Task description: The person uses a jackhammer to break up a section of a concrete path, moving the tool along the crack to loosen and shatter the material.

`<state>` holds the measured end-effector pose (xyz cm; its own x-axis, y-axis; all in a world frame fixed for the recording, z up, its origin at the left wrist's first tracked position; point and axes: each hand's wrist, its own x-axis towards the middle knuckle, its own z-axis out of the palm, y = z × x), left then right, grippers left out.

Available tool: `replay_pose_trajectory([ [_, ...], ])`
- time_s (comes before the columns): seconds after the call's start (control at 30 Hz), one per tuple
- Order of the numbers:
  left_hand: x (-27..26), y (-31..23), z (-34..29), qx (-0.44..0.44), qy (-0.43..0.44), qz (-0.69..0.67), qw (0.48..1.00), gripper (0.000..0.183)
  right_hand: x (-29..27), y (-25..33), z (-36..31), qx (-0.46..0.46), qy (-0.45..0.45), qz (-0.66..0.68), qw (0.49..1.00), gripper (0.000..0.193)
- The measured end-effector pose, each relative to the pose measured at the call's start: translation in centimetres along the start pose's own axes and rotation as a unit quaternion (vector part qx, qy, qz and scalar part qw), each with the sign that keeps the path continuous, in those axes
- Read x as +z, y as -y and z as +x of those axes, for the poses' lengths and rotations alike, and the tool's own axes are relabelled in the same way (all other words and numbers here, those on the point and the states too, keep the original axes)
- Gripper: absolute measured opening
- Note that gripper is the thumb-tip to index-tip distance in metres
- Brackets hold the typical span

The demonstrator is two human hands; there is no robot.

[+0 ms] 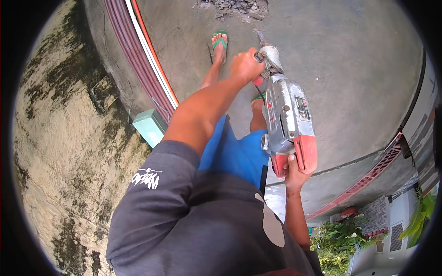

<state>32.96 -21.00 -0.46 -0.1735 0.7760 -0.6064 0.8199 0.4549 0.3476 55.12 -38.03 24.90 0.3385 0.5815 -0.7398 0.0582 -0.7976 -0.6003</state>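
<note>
I hold a demolition hammer (286, 110) in front of me, its scuffed grey metal body angled away from my waist. My left hand (247, 65) is closed around the dark side handle near its front end. At the rear, my right hand (295, 177) wraps the red grip; part of the fingers is hidden behind the housing. A short chisel bit (261, 37) sticks out of the nose toward broken concrete (239, 7) at the far edge. Whether the tip touches the floor I cannot tell.
My feet, in green flip-flops (220, 40), stand on the concrete floor (359, 73). Along the left, maroon, white and orange pipes (142, 50) run beside a stained wall (64, 152) with a pale green box (149, 128). A red grate (359, 186) and plants (338, 244) lie right.
</note>
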Motion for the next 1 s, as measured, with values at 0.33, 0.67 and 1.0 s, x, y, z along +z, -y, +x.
replay_pose_trajectory([
  [0.33,1.6,0.5,-0.1,-0.015,-0.001,-0.033,0.999,0.038,-1.3,-3.3,1.5,-0.053,0.002,-0.041,0.998,0.015],
  [0.67,0.4,0.6,1.7,-0.013,0.002,-0.001,1.0,0.041,0.3,0.0,1.2,-0.04,-0.006,-0.009,0.999,0.017],
  [1.0,-6.9,-3.1,5.2,-0.025,0.008,0.024,0.999,0.042,4.1,12.0,2.4,-0.033,-0.048,-0.004,0.998,0.035],
])
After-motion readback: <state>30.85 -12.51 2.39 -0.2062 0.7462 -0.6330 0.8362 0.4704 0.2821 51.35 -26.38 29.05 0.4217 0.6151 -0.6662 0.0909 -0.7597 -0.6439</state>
